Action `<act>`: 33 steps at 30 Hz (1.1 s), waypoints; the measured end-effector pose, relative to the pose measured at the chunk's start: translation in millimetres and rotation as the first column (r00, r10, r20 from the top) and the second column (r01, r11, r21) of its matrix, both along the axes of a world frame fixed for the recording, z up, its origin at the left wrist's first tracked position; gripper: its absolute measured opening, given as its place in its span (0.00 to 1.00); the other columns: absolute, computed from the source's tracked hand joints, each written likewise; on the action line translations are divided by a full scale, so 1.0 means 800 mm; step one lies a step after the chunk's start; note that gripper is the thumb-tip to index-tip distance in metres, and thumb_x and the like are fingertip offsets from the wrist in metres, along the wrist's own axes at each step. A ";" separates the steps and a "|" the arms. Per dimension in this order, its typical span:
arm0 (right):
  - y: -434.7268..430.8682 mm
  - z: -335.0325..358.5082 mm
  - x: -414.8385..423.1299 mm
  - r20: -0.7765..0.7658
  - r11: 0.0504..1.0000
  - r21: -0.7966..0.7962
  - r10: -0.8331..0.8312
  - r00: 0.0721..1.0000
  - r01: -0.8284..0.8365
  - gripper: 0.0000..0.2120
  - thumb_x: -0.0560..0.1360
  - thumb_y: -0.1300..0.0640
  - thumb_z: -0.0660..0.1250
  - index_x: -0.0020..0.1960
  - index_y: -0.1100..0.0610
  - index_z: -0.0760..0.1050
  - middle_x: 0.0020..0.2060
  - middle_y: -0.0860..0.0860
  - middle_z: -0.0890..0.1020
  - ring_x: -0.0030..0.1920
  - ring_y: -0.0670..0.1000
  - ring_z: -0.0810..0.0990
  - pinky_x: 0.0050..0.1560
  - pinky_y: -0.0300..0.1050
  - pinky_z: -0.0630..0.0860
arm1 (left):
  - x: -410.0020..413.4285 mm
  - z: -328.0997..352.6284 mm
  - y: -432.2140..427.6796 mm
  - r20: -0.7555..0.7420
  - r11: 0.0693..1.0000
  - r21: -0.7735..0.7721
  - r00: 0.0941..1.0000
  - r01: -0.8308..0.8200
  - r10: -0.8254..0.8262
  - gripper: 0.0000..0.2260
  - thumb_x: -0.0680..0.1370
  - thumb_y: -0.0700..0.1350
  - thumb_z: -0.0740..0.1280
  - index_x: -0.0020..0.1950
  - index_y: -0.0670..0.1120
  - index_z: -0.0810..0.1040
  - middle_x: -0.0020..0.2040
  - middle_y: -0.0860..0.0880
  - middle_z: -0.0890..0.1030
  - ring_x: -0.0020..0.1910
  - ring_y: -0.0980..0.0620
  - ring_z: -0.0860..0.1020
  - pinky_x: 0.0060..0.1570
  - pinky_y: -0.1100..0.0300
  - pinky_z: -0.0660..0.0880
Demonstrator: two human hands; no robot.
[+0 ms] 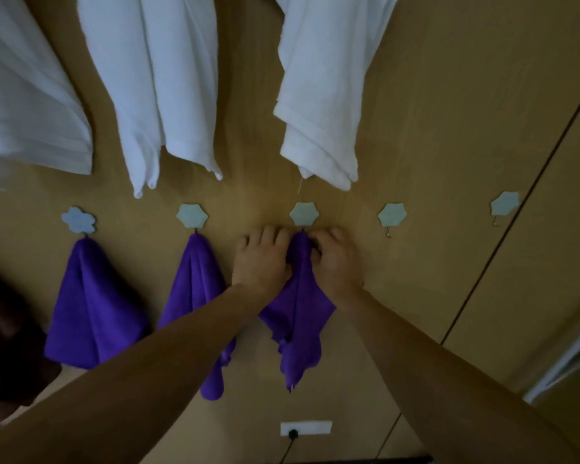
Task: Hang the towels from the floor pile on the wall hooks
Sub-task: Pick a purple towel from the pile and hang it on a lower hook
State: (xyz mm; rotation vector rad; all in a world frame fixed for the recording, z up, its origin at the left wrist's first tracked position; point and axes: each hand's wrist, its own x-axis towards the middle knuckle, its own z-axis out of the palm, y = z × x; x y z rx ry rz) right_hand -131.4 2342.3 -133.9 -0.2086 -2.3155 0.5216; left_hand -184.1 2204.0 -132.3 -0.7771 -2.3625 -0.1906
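A purple towel (298, 316) hangs down from just under the third flower-shaped hook (304, 214) on the wooden wall. My left hand (262, 262) grips its top on the left side. My right hand (337, 259) pinches the top on the right, right below the hook. Two more purple towels hang to the left, one (92, 306) on the first hook (78, 220) and one (198, 286) on the second hook (192, 216). Two hooks to the right, one (392, 216) near and one (504, 204) farther, carry nothing. The floor pile is out of view.
Three white towels (161, 78) hang from higher up on the wooden wall (449, 128). A white wall socket (306, 427) with a black plug sits low in the middle. A dark brown object (10, 336) is at the left edge. A door seam runs down the right.
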 end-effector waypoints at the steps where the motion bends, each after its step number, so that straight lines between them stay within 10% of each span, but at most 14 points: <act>1: 0.001 -0.003 0.000 0.002 0.997 -0.055 0.057 0.998 -0.056 0.12 0.77 0.61 0.64 0.58 0.57 0.80 0.50 0.54 0.79 0.48 0.53 0.78 0.47 0.48 0.76 | -0.003 0.002 0.001 -0.010 0.996 0.014 0.996 0.091 -0.091 0.16 0.71 0.45 0.69 0.57 0.42 0.78 0.52 0.42 0.78 0.50 0.40 0.77 0.48 0.48 0.72; 6: 0.007 -0.024 0.012 0.034 0.922 -0.286 0.283 0.958 -0.262 0.19 0.79 0.60 0.60 0.70 0.55 0.72 0.58 0.50 0.82 0.56 0.48 0.80 0.59 0.43 0.75 | -0.003 0.002 -0.002 0.330 0.873 0.316 0.820 0.370 -0.467 0.06 0.73 0.37 0.62 0.46 0.45 0.76 0.41 0.50 0.78 0.38 0.58 0.75 0.43 0.57 0.74; 11: 0.003 -0.035 0.017 0.114 0.831 -0.490 0.361 0.926 -0.264 0.27 0.74 0.61 0.68 0.72 0.52 0.67 0.60 0.48 0.79 0.59 0.46 0.78 0.56 0.34 0.73 | 0.007 -0.017 -0.009 0.602 0.819 0.504 0.569 0.273 -0.560 0.19 0.68 0.38 0.73 0.53 0.52 0.70 0.38 0.61 0.75 0.35 0.73 0.75 0.34 0.76 0.69; 15: 0.005 -0.033 0.013 0.230 0.855 -0.499 0.285 0.930 -0.139 0.24 0.71 0.61 0.70 0.65 0.55 0.70 0.52 0.46 0.78 0.49 0.44 0.77 0.43 0.30 0.69 | 0.010 -0.048 -0.011 0.682 0.824 0.533 0.478 0.193 -0.553 0.13 0.68 0.30 0.67 0.47 0.44 0.75 0.37 0.54 0.78 0.33 0.66 0.76 0.33 0.72 0.71; 21: 0.015 -0.043 0.021 0.106 0.562 -0.803 0.462 0.880 -0.199 0.14 0.68 0.66 0.68 0.48 0.51 0.76 0.40 0.45 0.83 0.40 0.44 0.82 0.35 0.34 0.76 | 0.013 -0.051 -0.028 0.660 0.628 0.751 0.277 -0.206 -0.698 0.14 0.62 0.34 0.59 0.35 0.48 0.81 0.27 0.54 0.79 0.25 0.58 0.76 0.25 0.67 0.72; 27: 0.009 -0.086 0.021 0.292 0.773 -0.630 0.324 0.900 -0.074 0.11 0.69 0.65 0.69 0.51 0.61 0.79 0.45 0.56 0.83 0.46 0.54 0.81 0.44 0.44 0.76 | 0.015 -0.080 -0.005 0.730 0.749 0.634 0.467 -0.193 -0.499 0.15 0.73 0.32 0.63 0.59 0.41 0.78 0.47 0.46 0.82 0.45 0.48 0.80 0.44 0.60 0.74; 33: 0.004 -0.110 0.025 0.359 0.831 -0.557 0.240 0.902 0.001 0.20 0.69 0.59 0.71 0.59 0.61 0.73 0.49 0.52 0.81 0.48 0.52 0.79 0.47 0.43 0.73 | 0.018 -0.105 -0.014 0.792 0.870 0.452 0.537 -0.198 -0.290 0.20 0.74 0.36 0.64 0.66 0.40 0.70 0.49 0.44 0.79 0.47 0.46 0.78 0.39 0.66 0.68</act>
